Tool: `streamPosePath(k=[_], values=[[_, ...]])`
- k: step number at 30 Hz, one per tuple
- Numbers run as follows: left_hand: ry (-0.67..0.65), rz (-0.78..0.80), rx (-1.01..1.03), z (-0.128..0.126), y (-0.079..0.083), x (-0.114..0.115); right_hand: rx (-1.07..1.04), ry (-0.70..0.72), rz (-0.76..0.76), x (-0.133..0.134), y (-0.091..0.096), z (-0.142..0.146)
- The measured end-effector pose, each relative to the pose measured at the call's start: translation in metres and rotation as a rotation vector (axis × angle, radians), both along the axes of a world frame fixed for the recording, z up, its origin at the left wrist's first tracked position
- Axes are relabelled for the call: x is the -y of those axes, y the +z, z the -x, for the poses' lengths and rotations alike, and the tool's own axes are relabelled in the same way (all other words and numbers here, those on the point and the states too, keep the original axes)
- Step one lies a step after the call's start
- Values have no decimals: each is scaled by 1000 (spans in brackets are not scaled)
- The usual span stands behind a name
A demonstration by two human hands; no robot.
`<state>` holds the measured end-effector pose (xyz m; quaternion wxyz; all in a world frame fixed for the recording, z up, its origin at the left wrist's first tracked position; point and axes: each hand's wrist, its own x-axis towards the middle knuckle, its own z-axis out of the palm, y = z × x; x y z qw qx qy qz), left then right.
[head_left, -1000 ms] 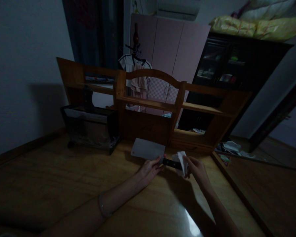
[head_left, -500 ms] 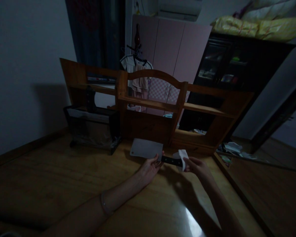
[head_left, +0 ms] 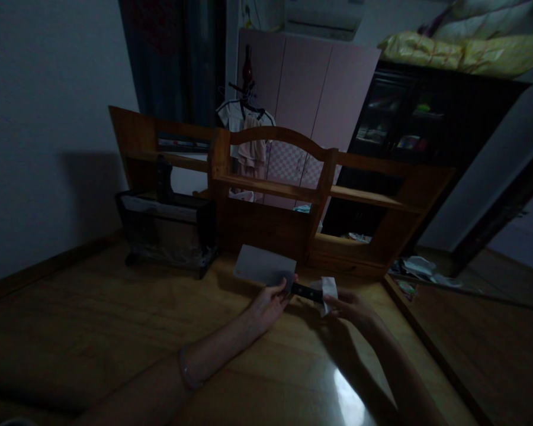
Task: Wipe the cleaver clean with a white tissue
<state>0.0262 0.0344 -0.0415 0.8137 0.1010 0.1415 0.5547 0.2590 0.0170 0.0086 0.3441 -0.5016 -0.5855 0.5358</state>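
Note:
A cleaver point(head_left: 263, 265) with a broad pale blade and a black riveted handle is held above the wooden desk, blade to the left. My left hand point(head_left: 270, 305) pinches it where the blade meets the handle, thumb on top. At the handle's right end, my right hand point(head_left: 349, 306) grips a white tissue point(head_left: 329, 289) folded around the handle's end. The right fingertips are partly hidden by the tissue.
A wooden shelf unit point(head_left: 275, 188) stands along the desk's point(head_left: 169, 319) far side. A black-framed box with clear sides point(head_left: 164, 234) sits at the left. Papers point(head_left: 420, 266) lie beyond the desk's right edge.
The cleaver has tilted slightly, its handle end now lower. My right hand and the tissue have moved a little down and to the left along the handle. My left hand keeps its hold.

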Motion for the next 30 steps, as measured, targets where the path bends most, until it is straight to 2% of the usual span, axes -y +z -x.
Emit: streamPosePath(k=[4,10,12,16,24,27,30], values=[[-19,-16,-18,1,1,0,-13,-21,8,-3,-3,-1],[-9,-42,-73,-2,1,4,156,-269,-119,-14,-12,-7],[4,-56,-83,-3,1,5,201,-311,-158,-15,-13,-7],[23,-37,-88,-3,0,5,221,-287,-198,-12,-10,-4],[14,-52,-99,-2,-4,1,207,-288,-155,-7,-2,0],[14,-51,-100,-1,-4,1,129,-271,-170,-7,-3,1],[21,-50,-84,-1,-4,1,-9,-256,-111,-6,-6,4]])
